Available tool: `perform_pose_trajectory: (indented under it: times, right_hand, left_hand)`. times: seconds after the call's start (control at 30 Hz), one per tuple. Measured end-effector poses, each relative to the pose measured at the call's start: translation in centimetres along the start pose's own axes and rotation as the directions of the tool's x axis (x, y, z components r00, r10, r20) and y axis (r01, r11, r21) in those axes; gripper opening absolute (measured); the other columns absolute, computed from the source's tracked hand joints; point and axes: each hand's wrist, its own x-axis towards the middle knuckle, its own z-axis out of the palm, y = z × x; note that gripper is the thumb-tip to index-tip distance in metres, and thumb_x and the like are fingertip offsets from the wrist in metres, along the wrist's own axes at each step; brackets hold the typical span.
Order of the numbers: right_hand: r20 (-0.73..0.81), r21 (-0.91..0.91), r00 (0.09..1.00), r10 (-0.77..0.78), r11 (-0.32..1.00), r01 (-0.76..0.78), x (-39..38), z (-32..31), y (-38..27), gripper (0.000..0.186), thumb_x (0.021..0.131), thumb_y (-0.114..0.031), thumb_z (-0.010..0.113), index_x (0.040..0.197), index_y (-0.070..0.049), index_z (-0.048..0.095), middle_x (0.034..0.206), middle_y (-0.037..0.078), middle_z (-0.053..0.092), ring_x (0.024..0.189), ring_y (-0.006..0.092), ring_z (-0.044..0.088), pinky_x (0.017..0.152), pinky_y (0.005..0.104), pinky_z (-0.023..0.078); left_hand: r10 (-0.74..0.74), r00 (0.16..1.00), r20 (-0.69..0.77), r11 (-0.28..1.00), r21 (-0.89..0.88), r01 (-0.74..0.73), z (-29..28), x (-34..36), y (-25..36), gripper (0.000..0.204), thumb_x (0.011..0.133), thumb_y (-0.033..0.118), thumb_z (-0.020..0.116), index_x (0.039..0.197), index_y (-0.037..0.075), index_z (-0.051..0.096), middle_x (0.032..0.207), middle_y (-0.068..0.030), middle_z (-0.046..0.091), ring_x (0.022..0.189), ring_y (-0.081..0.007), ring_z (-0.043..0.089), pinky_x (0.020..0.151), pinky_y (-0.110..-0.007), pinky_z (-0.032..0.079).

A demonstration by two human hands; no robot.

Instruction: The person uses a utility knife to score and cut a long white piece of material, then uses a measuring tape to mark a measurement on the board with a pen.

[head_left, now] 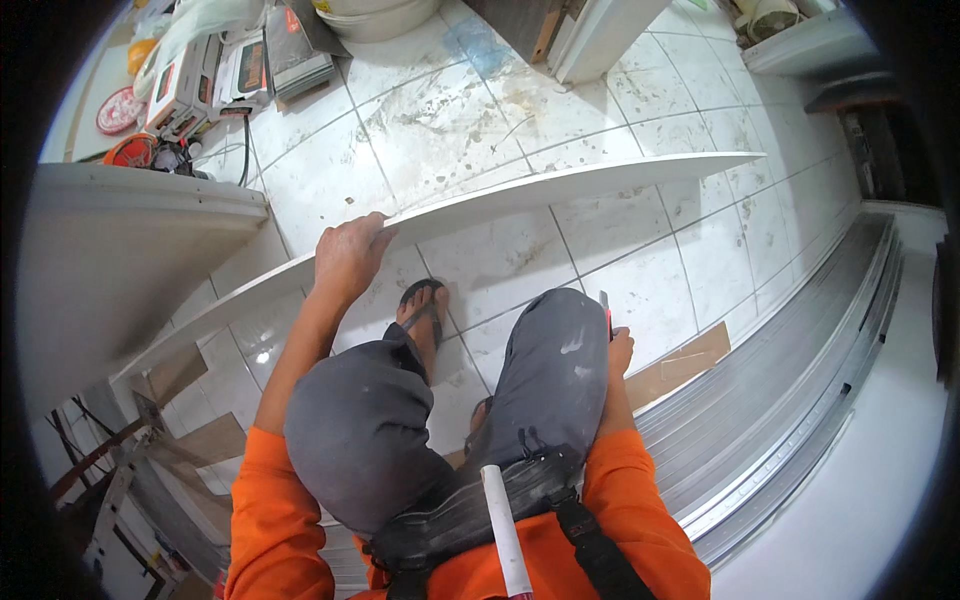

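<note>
A long, narrow white board (600, 180) stands on edge across the tiled floor in front of me, running from the lower left to the upper right. My left hand (350, 252) is closed over its upper edge, left of the middle. Beside my right knee, my right hand (622, 350) is closed round a small tool, which looks like a utility knife (606, 308) with a red part and a pale flat tip. That tip points away from me, apart from the board. My knee hides part of the grip.
Long grey metal profiles (770, 400) lie stacked along the right wall. A cardboard strip (680, 366) is beside them. Boxes (185, 85) and a white bucket (378, 18) stand at the far left. A white panel (150, 240) juts in from the left.
</note>
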Motion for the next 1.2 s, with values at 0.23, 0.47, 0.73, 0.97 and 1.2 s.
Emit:
perform_pose_trajectory:
  times: [0.23, 0.47, 0.73, 0.97, 1.2]
  right_hand:
    - [-0.087, 0.882, 0.996, -0.025, 0.462, 0.089, -2.2, -9.7, -10.6, 0.041, 0.098, -0.011, 0.075, 0.128, 0.002, 0.05, 0.096, 0.012, 0.066, 0.073, 0.0134, 0.062, 0.062, 0.0281, 0.052]
    - [0.106, 0.91, 0.88, -0.463, 0.402, 0.102, -7.1, -19.3, -25.4, 0.053, 0.103, -0.012, 0.067, 0.149, 0.002, 0.046, 0.097, 0.012, 0.071, 0.069, 0.0119, 0.065, 0.059, 0.0274, 0.052]
    - [0.172, 0.821, 0.856, -0.488, 0.551, 0.149, -8.2, -19.7, -29.7, 0.06, 0.102, -0.012, 0.06, 0.158, 0.001, 0.043, 0.089, 0.011, 0.071, 0.058, 0.0122, 0.062, 0.05, 0.0294, 0.049]
    - [0.219, 0.786, 0.849, -0.481, 0.602, 0.139, -8.1, -20.6, -30.2, 0.06, 0.1, -0.011, 0.061, 0.156, 0.004, 0.047, 0.088, 0.011, 0.072, 0.057, 0.0123, 0.062, 0.05, 0.0303, 0.05]
    - [0.234, 0.796, 0.854, -0.464, 0.596, 0.106, -8.5, -20.8, -30.0, 0.062, 0.099, -0.009, 0.062, 0.157, 0.005, 0.046, 0.093, 0.012, 0.073, 0.059, 0.0126, 0.062, 0.049, 0.0301, 0.05]
  left_hand:
    - [0.101, 0.995, 0.015, 0.994, 0.047, -0.102, -1.0, -0.7, -1.2, 0.032, 0.1, 0.038, 0.067, 0.095, 0.007, 0.072, 0.081, -0.0167, 0.073, 0.078, -0.0408, 0.069, 0.079, -0.05, 0.052]
    - [0.125, 0.99, 0.058, 0.989, 0.075, -0.129, 0.3, 0.3, -0.9, 0.037, 0.1, 0.046, 0.066, 0.093, 0.01, 0.071, 0.076, -0.0172, 0.073, 0.076, -0.0399, 0.072, 0.067, -0.053, 0.055]
    - [0.1, 0.994, 0.05, 0.987, 0.12, -0.106, 0.9, 0.0, -0.5, 0.038, 0.099, 0.049, 0.067, 0.092, 0.011, 0.067, 0.07, -0.0175, 0.071, 0.07, -0.0411, 0.072, 0.061, -0.053, 0.055]
    - [0.129, 0.992, 0.01, 0.989, 0.076, -0.129, 0.7, -0.6, -0.2, 0.036, 0.1, 0.048, 0.067, 0.092, 0.013, 0.067, 0.068, -0.0172, 0.07, 0.067, -0.041, 0.071, 0.058, -0.053, 0.054]
    - [0.125, 0.992, 0.035, 0.989, 0.073, -0.127, 0.9, -0.8, -0.6, 0.036, 0.099, 0.05, 0.067, 0.095, 0.014, 0.068, 0.071, -0.0168, 0.071, 0.07, -0.041, 0.072, 0.06, -0.053, 0.055]
